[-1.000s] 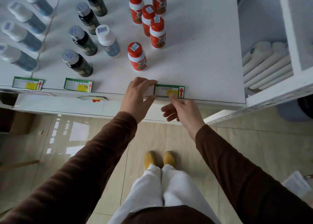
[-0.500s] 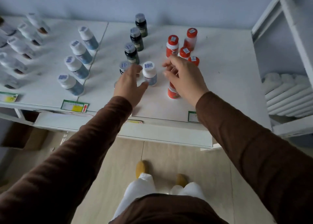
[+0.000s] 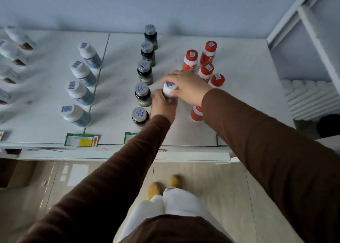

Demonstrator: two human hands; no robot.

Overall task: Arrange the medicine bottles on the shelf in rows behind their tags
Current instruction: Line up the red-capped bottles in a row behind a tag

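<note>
Gripping a white-capped bottle (image 3: 169, 89) from both sides, the left hand (image 3: 162, 106) curled round its body — the right hand (image 3: 189, 86) pinched its cap. It stood on the shelf (image 3: 239, 99) between the dark bottles (image 3: 142, 94) on its left and the red bottles (image 3: 207, 70) on its right.

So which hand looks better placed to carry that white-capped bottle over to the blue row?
Probably the left. The left hand already wraps the white-capped bottle at its body and lies nearer the blue row; the right hand only grips the cap.
</note>
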